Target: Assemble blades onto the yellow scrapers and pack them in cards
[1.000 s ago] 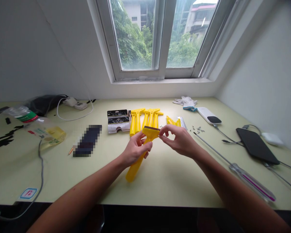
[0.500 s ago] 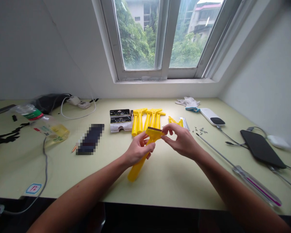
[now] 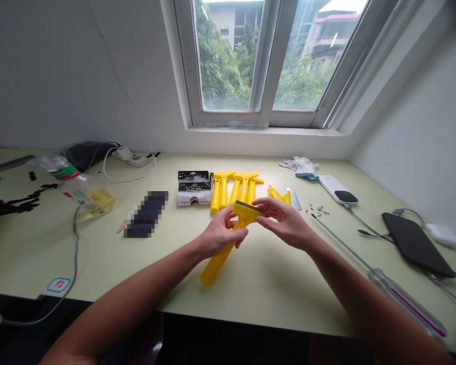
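- Yellow plastic first catches my eye: a scraper (image 3: pixel 216 267), held at a slant above the near part of the pale table (image 3: pixel 289 289), its handle pointing down toward the person and its wide head up and away.
- The left hand (image 3: pixel 223 235) is closed around the scraper near the neck, thumb laid across the front.
- The right hand (image 3: pixel 285 223) pinches the right end of the scraper's head between thumb and fingertips; whether something tiny sits in that pinch, I can't tell from where I stand.
- Along the top edge of the head runs a dark strip (image 3: pixel 248 206).
- Just beyond the hands lies a row of similar yellow scrapers (image 3: pixel 244 191), side by side, with black-and-white packaging (image 3: pixel 193 187) next to them on the left.
- Past the right hand I see yellow pieces (image 3: pixel 279 194) beside silvery strips (image 3: pixel 295 198), then a scatter of small screws (image 3: pixel 319 209).
- A long screwdriver (image 3: pixel 406 303) with a clear handle lies slantwise to the right of the right forearm, its tip near the screws.
- Farther back, toward the window (image 3: pixel 270 76), rests a crumpled white glove (image 3: pixel 301 165).
- Over on the left, a bottle of yellow liquid (image 3: pixel 101 202) lies on its side.
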Demonstrator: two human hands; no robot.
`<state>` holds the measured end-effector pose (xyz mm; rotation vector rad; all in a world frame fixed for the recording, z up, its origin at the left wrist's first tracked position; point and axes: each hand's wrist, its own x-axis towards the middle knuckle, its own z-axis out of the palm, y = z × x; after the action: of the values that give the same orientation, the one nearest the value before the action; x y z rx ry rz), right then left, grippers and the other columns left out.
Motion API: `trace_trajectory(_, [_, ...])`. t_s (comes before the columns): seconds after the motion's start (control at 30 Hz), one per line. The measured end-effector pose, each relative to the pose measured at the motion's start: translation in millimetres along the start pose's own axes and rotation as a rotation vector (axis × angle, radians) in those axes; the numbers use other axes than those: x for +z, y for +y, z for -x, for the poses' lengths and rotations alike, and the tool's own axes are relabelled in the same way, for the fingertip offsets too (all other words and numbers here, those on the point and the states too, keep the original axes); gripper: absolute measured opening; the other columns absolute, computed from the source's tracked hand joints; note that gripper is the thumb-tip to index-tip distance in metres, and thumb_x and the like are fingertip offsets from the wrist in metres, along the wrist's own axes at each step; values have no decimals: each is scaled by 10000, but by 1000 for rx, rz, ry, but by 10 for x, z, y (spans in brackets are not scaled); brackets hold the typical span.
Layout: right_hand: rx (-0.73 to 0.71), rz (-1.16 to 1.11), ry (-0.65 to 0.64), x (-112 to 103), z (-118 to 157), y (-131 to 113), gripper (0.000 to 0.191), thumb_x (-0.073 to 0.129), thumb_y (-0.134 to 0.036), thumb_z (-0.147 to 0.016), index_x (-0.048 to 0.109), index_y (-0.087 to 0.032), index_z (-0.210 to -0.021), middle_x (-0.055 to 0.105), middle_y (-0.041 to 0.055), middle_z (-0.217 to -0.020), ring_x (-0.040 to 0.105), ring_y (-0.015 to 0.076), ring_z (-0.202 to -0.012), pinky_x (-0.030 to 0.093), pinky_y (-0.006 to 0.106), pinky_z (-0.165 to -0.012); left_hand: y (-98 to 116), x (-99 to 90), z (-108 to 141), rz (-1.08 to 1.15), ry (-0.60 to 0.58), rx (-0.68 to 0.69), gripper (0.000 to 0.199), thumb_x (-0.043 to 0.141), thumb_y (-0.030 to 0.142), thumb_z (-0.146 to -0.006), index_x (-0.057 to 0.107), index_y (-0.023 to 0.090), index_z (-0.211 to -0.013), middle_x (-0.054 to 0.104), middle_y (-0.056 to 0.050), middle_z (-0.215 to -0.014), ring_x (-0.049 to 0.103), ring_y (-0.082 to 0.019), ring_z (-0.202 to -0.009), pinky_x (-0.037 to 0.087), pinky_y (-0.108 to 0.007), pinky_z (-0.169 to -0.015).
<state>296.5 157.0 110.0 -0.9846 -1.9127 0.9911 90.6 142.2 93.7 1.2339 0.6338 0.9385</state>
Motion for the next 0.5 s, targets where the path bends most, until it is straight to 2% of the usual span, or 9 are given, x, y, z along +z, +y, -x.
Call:
trace_trajectory(0.17, [-14,22,3,50,26,-26,283,641,-333,-859,596,-233,-1119,658,58,-1025,637,196,-945,547,392,-882,18,-19,-5,-31,12,-20,392,736,336,-750,524,153,-1024,541,24,-746,481,-54,-472,413,-216,-420])
trace_trajectory(0.33, [21,9,-39,61,5,-7,317,616,-373,-878,558,-241,-1160,667,64,-1030,644,212,-978,549,401,-863,30,7,-1,2,71,-31,440,764,344,-714,497,167,-1015,544,31,-748,486,-54,-467,397,-206,-407])
trace_trajectory(0.43, [2,106,-36,-52,-29,-80,378,583,-407,-890,527,-251,-1230,664,81,-1097,643,220,-1005,554,400,-863,51,-4,-9,49,87,-26,427,763,323,-718,487,176,-1008,536,40,-738,481,-51,-478,392,-197,-413])
trace_trajectory(0.5, [24,276,32,-245,41,-148,417,546,-444,-897,514,-255,-1268,663,91,-1126,648,227,-1002,550,401,-875,62,-43,-26,82,124,-32,410,759,306,-724,478,183,-997,539,42,-739,482,-50,-486,383,-189,-417])
